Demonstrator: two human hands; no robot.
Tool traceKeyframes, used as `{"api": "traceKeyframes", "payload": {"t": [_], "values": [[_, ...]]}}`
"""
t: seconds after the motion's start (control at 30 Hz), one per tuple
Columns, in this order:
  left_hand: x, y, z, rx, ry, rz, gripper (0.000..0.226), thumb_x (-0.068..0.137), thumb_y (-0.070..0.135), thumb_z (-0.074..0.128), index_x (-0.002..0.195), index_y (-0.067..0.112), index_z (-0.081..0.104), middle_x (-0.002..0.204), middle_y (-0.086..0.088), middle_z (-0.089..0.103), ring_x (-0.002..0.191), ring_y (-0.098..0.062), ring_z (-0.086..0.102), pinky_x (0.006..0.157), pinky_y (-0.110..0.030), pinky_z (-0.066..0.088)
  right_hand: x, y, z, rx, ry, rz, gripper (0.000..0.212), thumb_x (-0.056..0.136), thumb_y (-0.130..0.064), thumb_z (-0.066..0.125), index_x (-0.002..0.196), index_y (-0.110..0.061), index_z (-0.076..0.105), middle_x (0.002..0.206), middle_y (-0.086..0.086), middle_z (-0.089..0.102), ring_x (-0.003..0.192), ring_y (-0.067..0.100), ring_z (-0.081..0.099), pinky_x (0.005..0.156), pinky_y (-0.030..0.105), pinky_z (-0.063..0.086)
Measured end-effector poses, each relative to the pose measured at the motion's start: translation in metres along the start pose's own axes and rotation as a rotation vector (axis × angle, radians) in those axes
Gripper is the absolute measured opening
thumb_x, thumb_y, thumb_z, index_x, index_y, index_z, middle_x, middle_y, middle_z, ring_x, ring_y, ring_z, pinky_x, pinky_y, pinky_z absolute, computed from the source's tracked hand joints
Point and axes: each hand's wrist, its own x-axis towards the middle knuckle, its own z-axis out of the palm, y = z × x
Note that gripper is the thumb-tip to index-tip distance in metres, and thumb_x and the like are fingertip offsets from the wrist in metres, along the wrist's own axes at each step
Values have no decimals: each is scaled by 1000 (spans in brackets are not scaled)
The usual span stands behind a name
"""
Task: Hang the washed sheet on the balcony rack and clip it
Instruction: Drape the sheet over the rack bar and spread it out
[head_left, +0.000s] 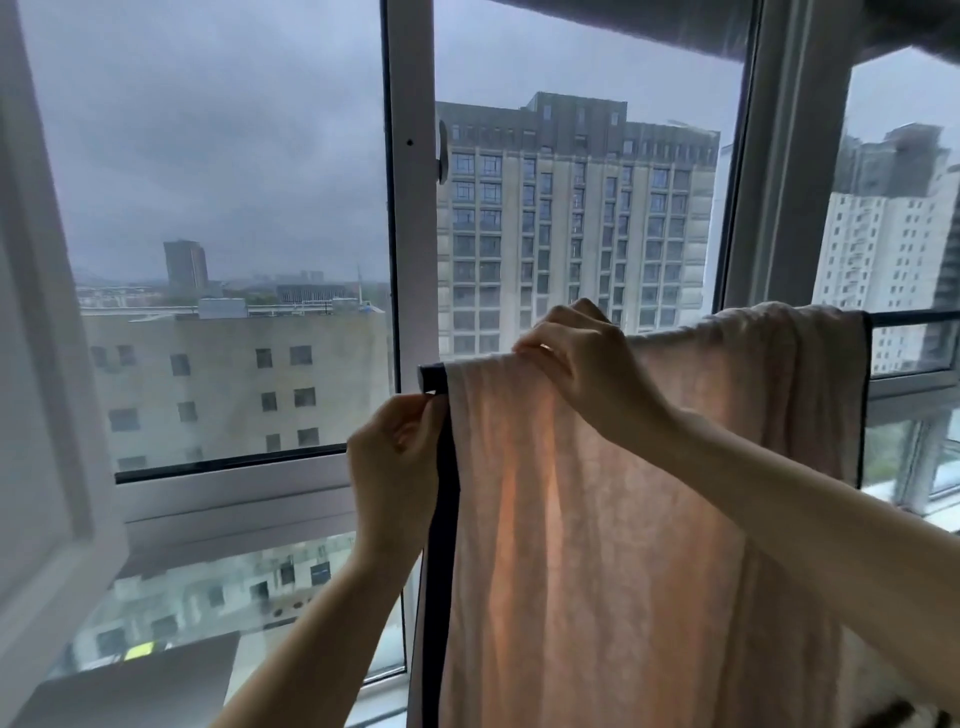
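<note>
The pink sheet (597, 519) hangs over the rack bar (904, 318) by the window; it looks soft and floppy, and maybe heavy if wet. The left hand (395, 457) pinches its dark edge (444, 493) and the right hand (582, 364) pinches the top fold on the bar. The hands are apart, and those look like good spots to hold.

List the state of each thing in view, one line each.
sheet: draped over the rack bar, no clip visible
dark border: hanging down the sheet's left edge
left hand: pinching the dark border
right hand: gripping the sheet's top fold
window: closed
</note>
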Motion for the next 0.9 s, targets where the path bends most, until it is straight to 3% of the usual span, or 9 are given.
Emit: {"api": "traceKeyframes", "payload": {"t": [0.2,0.3,0.4,0.6,0.73,0.77,0.83,0.9], "values": [[-3,2,7,1,25,-19,20,88,5,65,76,20,70,67,7,70,61,-7,63,59,-19,51,-3,31,-5,-121,-52,34,11,95,-14,55,92,-6,62,89,5,58,88,13,47,79,24,42],[1,1,4,14,49,-14,16,88,5,66,79,17,70,67,5,69,64,-7,65,63,-19,52,-9,68,-23,-160,-33,180,14,96,-14,52,91,-5,61,88,6,57,88,15,44,79,33,42],[0,1,5,23,26,17,14,88,5,66,81,17,70,72,5,70,67,-6,66,65,-17,53,-20,96,-38,-215,8,303,13,95,-11,53,89,-5,63,88,10,60,90,28,53,78,33,40],[-7,4,17,-57,56,-52,16,89,5,64,79,18,66,69,1,67,63,-7,61,59,-13,47,-28,94,-47,-184,1,250,6,91,-12,59,90,-11,65,89,3,62,90,21,54,79,35,45],[-17,3,24,38,163,-79,22,87,12,67,84,26,51,78,2,56,70,-24,55,63,-27,45,-35,93,-48,-161,-3,186,11,91,-13,60,98,-9,67,93,2,62,93,20,56,83,35,47],[-19,6,25,91,205,4,26,86,10,68,83,25,47,78,3,51,71,-24,49,66,-25,42,-37,95,-48,-157,-8,175,12,92,-14,59,100,-8,67,95,2,62,94,19,57,84,35,47],[-20,13,28,247,207,347,17,83,7,63,82,18,50,77,7,48,72,-18,43,72,-17,36,-40,97,-50,-148,-24,168,15,92,-16,59,102,-8,67,96,1,62,96,16,57,86,34,48],[-14,17,36,427,62,693,6,80,6,61,77,11,61,77,4,57,77,-14,48,78,-16,36,-42,100,-52,-137,-42,168,16,92,-18,58,103,-10,66,98,0,63,98,15,57,89,33,47]]}}
